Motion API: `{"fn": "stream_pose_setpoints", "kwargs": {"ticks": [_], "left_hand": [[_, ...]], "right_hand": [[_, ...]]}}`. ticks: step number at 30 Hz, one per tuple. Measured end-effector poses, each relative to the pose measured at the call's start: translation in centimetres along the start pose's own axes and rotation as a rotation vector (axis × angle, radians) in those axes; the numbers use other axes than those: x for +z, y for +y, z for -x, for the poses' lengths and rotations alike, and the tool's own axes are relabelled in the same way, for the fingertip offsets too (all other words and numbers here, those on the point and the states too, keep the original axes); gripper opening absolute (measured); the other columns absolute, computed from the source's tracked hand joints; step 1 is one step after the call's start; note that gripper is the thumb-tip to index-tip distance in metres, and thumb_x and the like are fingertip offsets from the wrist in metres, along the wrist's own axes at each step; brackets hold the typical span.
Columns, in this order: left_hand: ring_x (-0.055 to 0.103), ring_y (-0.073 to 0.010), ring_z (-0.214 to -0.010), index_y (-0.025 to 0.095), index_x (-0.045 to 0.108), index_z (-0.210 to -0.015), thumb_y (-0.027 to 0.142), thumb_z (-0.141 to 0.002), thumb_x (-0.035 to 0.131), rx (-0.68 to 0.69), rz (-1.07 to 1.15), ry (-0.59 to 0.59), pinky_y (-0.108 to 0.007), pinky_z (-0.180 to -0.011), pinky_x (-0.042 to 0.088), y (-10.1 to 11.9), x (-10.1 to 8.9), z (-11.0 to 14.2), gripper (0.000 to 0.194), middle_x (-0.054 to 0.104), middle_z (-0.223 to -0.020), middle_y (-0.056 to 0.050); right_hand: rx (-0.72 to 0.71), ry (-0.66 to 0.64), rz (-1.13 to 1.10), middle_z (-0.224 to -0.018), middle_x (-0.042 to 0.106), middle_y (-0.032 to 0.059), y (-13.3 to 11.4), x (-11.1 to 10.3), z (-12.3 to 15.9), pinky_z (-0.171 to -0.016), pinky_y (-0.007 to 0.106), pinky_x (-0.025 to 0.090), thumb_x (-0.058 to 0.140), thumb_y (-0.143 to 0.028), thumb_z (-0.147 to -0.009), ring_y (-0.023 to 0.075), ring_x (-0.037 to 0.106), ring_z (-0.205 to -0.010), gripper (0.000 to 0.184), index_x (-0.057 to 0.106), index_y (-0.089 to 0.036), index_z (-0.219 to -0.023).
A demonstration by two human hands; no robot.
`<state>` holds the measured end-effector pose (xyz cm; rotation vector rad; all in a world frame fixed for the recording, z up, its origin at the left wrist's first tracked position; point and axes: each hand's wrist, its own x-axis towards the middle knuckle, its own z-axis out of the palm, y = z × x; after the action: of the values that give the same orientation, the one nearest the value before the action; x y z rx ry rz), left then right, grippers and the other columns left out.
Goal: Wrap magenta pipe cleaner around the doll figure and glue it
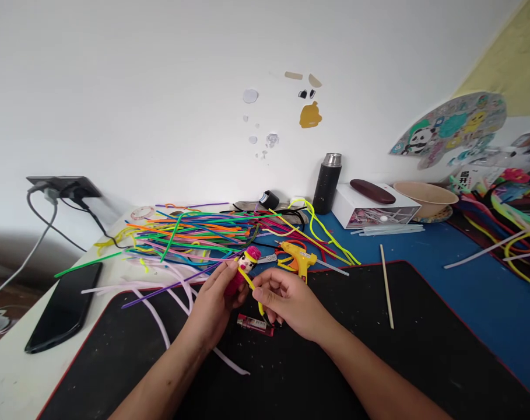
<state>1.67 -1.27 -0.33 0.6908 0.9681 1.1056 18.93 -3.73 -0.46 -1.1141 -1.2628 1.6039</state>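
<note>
My left hand (215, 304) is closed round a small pink doll figure (245, 265) with a pale face and a fuzzy pink top. My right hand (286, 302) pinches a yellow pipe cleaner (252, 286) that runs from the doll down towards the mat. Both hands hover over a black mat (400, 350). A red lighter (255, 324) lies on the mat just below my hands. A yellow glue gun (298, 256) rests right behind my right hand.
A heap of coloured pipe cleaners (195, 233) spreads behind the hands. A black phone (63, 306) lies at left, a wooden stick (387, 286) at right. Farther back stand a black flask (327, 182), a white box (369, 207) and a bowl (425, 198).
</note>
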Motion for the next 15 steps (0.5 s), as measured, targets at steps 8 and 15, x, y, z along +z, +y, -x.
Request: {"fn": "stream_pose_setpoints", "kwargs": {"ticks": [8, 15], "left_hand": [[0.047, -0.0099, -0.052, 0.018, 0.061, -0.073, 0.053, -0.080, 0.085, -0.026, 0.033, -0.074, -0.022, -0.050, 0.035, 0.08, -0.01, -0.02, 0.043, 0.055, -0.060, 0.004], [0.038, -0.0079, -0.050, 0.016, 0.060, -0.065, 0.049, -0.088, 0.077, -0.202, 0.135, -0.267, -0.022, -0.048, 0.035, 0.28, -0.63, -0.29, 0.044, 0.047, -0.059, 0.003]], "right_hand": [[-0.021, 0.014, 0.098, -0.070, 0.059, -0.0040, 0.12, 0.03, 0.10, -0.051, 0.024, 0.040, 0.079, -0.062, -0.087, 0.0101, 0.052, -0.054, 0.044, 0.068, -0.019, -0.088], [-0.056, 0.070, 0.178, -0.070, 0.061, -0.0024, -0.48, -0.04, 0.15, -0.056, 0.027, 0.038, 0.077, -0.058, -0.088, 0.0133, 0.051, -0.059, 0.038, 0.067, -0.021, -0.085]]}}
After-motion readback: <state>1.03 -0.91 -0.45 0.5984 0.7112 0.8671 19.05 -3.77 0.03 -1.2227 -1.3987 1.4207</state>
